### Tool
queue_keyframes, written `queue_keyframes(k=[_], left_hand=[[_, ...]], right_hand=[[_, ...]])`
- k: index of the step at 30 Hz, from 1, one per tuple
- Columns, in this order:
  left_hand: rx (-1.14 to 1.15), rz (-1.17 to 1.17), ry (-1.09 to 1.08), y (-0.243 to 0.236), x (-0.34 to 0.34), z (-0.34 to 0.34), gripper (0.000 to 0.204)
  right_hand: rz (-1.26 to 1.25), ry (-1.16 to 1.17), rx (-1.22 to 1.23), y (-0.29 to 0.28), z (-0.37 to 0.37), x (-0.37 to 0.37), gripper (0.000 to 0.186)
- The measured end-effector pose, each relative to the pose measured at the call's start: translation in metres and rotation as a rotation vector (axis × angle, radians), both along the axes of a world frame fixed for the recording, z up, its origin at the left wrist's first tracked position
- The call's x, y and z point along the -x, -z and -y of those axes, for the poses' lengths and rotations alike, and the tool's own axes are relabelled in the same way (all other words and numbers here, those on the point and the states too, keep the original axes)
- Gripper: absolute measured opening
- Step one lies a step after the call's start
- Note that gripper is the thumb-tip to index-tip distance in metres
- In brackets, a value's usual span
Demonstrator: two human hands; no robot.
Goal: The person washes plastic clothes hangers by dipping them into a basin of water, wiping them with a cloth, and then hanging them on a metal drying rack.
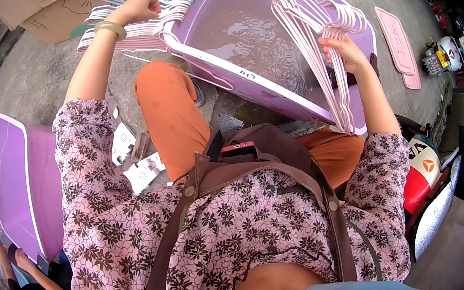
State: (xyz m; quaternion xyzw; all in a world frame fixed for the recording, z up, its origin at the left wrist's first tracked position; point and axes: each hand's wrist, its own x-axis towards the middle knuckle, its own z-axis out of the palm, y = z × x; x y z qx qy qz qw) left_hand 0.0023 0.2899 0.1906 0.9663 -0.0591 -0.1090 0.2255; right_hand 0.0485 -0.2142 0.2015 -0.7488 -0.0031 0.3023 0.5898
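White paper labels [143, 171] lie beside lilac tub [214, 63].

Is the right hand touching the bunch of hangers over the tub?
Touching. The head view shows the right hand with fingers wrapped around the bunch of pale pink hangers, holding it above the water-filled purple tub.

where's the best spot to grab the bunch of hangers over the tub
By the gathered hooks at the top of the hanger bunch, coming from the right, as the right hand does: there the wires converge, while the bodies fan loose above the water-filled purple tub.
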Motion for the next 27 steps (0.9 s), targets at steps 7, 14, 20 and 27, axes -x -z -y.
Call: queue_keyframes(k=[7, 14, 20, 27], left_hand=[[0.189, 0.053, -0.026, 0.08, 0.032, -0.002, 0.012], [0.073, -0.003, 0.051, -0.028, 0.043, 0.012, 0.023], [0.206, -0.123, 0.246, -0.166, 0.037, 0.074, 0.041], [0.468, 0.274, -0.18, -0.186, -0.015, 0.132, 0.03]], right_hand=[[-0.126, 0.027, -0.061, 0.015, -0.021, -0.002, 0.009], [-0.1, 0.035, -0.037, 0.01, -0.017, -0.001, 0.011], [-0.087, 0.047, -0.195, -0.001, -0.022, 0.005, 0.012], [0.02, 0.075, -0.299, -0.033, -0.049, 0.024, 0.016]])
